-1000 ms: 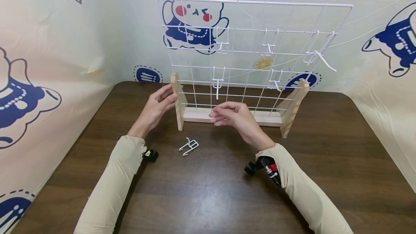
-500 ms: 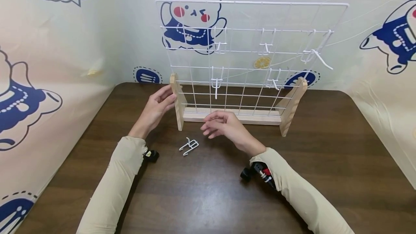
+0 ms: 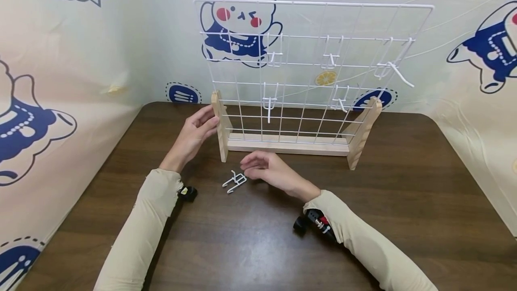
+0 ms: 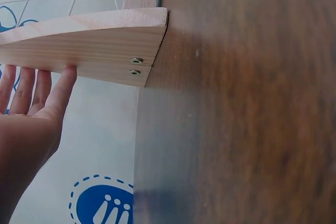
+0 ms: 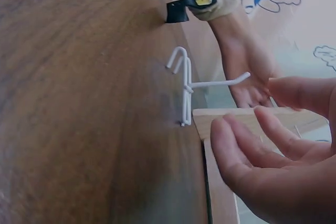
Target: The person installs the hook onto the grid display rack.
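A white wire grid rack (image 3: 300, 118) on a wooden stand stands upright on the table. My left hand (image 3: 193, 136) touches the outer face of its left wooden side panel (image 3: 220, 125). In the left wrist view the fingertips (image 4: 68, 72) rest along that panel (image 4: 100, 45), the fingers nearly straight. A loose white metal hook (image 3: 235, 182) lies on the table in front of the stand; its prong points up in the right wrist view (image 5: 218, 83). Just beside this hook hovers my right hand (image 3: 274, 172), fingers loosely bent, thumb apart, holding nothing.
Several white hooks hang on the grid, among them one at lower left (image 3: 269, 104), one at upper middle (image 3: 331, 55) and one at far right (image 3: 389, 67). A wooden bar (image 3: 291, 145) joins the side panels. Patterned cloth (image 3: 101, 57) surrounds the brown table (image 3: 250, 246).
My right hand has moved down and left, away from the grid's lower part, to beside the loose hook. My left hand has kept its place on the side panel.
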Demonstrator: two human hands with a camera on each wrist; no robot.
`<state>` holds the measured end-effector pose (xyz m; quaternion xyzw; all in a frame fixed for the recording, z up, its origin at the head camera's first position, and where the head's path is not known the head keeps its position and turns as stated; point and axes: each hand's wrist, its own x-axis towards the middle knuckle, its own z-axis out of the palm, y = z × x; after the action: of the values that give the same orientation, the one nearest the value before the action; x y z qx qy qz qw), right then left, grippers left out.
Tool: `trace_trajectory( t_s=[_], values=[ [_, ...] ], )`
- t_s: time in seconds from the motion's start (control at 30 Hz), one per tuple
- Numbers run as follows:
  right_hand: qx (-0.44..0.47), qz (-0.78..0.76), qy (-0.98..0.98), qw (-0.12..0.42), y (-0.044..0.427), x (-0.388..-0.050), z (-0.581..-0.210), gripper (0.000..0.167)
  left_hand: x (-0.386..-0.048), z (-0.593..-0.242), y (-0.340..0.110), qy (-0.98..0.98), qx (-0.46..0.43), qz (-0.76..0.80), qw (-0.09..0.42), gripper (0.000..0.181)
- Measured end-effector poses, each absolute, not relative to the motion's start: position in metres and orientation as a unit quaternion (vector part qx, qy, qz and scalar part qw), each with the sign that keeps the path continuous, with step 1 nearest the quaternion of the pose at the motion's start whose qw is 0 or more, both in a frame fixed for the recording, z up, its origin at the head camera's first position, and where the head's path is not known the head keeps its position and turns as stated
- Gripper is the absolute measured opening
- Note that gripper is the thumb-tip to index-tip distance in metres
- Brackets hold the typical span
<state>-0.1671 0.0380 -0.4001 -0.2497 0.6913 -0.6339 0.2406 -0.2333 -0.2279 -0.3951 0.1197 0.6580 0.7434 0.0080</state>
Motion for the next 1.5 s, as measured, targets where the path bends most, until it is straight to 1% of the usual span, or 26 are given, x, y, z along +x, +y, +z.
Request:
trace_trajectory(
  t_s=[0.1,0.23,0.37,0.47,0.5,0.63,0.73,0.83,0.93,1.13,1.3,1.43,1.5],
  values=[
    [-0.283,-0.596,0.714,0.235,0.037,-0.165,-0.403,0.04,-0.234,-0.396,-0.228,0.657,0.119,0.744,0.01,0.055],
    [-0.317,-0.55,0.732,0.249,0.035,-0.163,-0.405,0.046,-0.234,-0.396,-0.228,0.654,0.119,0.747,0.011,0.055],
    [-0.328,-0.516,0.748,0.256,0.034,-0.161,-0.404,0.043,-0.234,-0.395,-0.228,0.654,0.12,0.747,0.009,0.054],
    [-0.328,-0.499,0.762,0.252,0.034,-0.16,-0.403,0.038,-0.234,-0.395,-0.228,0.654,0.122,0.747,0.008,0.054],
    [-0.328,-0.493,0.767,0.247,0.034,-0.16,-0.403,0.039,-0.234,-0.395,-0.228,0.655,0.122,0.746,0.009,0.054],
    [-0.342,-0.463,0.788,0.22,0.034,-0.158,-0.405,0.057,-0.233,-0.394,-0.229,0.655,0.124,0.745,0.009,0.054],
    [-0.367,-0.444,0.784,0.231,0.032,-0.152,-0.406,0.073,-0.233,-0.394,-0.229,0.653,0.125,0.747,0.008,0.053],
    [-0.385,-0.433,0.773,0.259,0.029,-0.147,-0.408,0.077,-0.233,-0.393,-0.229,0.654,0.125,0.746,0.007,0.053],
    [-0.374,-0.442,0.769,0.269,0.027,-0.144,-0.409,0.074,-0.233,-0.394,-0.228,0.657,0.123,0.744,0.008,0.054],
    [-0.328,-0.497,0.761,0.257,0.024,-0.143,-0.412,0.051,-0.233,-0.394,-0.228,0.656,0.118,0.745,0.011,0.054],
    [-0.302,-0.484,0.793,0.215,0.02,-0.14,-0.412,0.037,-0.233,-0.393,-0.227,0.657,0.118,0.745,0.011,0.054],
    [-0.324,-0.416,0.835,0.16,0.017,-0.136,-0.413,0.03,-0.233,-0.393,-0.228,0.66,0.119,0.741,0.013,0.054],
    [-0.337,-0.381,0.849,0.139,0.015,-0.133,-0.413,0.024,-0.233,-0.394,-0.228,0.661,0.118,0.741,0.013,0.055]
  ],
)
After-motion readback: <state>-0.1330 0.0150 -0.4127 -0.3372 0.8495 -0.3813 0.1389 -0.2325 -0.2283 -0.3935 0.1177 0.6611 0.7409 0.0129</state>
